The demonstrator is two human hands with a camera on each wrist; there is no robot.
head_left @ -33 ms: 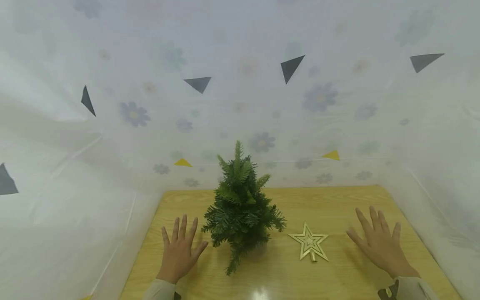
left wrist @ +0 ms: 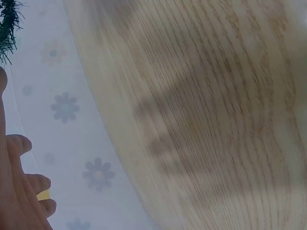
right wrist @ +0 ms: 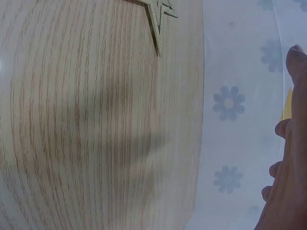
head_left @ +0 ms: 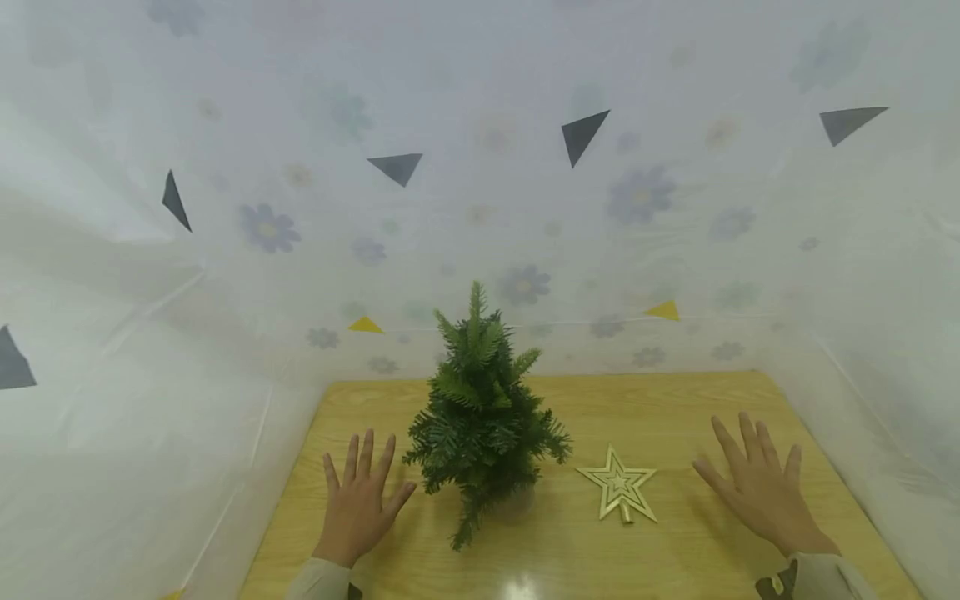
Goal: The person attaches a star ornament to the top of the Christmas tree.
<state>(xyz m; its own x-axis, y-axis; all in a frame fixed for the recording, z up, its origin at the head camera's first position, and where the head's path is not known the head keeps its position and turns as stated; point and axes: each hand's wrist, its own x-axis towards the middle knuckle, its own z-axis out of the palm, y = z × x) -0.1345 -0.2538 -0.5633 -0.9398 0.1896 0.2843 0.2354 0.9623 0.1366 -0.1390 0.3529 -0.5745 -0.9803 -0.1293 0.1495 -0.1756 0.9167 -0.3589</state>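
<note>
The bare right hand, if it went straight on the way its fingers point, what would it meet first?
Probably the white, flower-printed sheet beyond the yellow wood-grain table; nothing nearer shows ahead of the right hand, though depth is unclear.

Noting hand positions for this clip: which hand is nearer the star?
Right. The right hand is to the right of the star, not touching it; the left hand is farther off, left of the tree.

I look forward and down over the desk from the head camera, and closer from each wrist, the left sharing the tree with it, the right the star.
</note>
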